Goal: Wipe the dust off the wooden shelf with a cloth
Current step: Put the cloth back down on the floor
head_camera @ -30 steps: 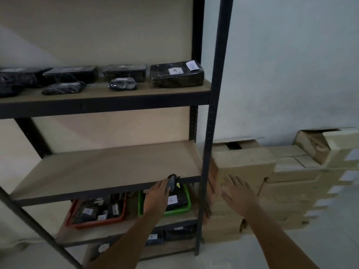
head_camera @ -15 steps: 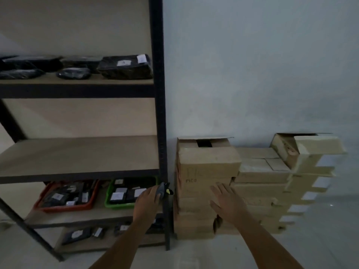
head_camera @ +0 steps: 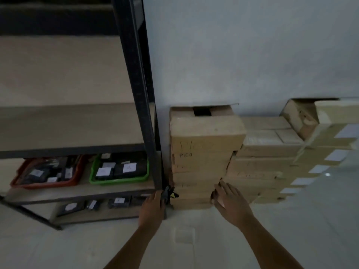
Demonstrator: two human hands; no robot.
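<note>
The bare wooden shelf (head_camera: 73, 123) sits in a black metal rack at the left, with nothing on the part I see. My left hand (head_camera: 153, 205) is low, in front of the rack's right post (head_camera: 141, 105), closed around a small dark object with a yellow tip (head_camera: 169, 192). My right hand (head_camera: 231, 204) is open, fingers spread, in front of the lower boxes of the cardboard stack (head_camera: 204, 144). No cloth is visible.
A red tray (head_camera: 14, 184) and a green tray (head_camera: 93, 178) of dark labelled packets sit on the shelf below, more packets on the bottom one. Stacked cardboard boxes (head_camera: 275, 152) line the wall to the right. Pale floor lies underneath.
The view has swung right and down, so the rack moved left and the upper shelf with packets left the frame. Both hands dropped lower, the left still holding the small dark object.
</note>
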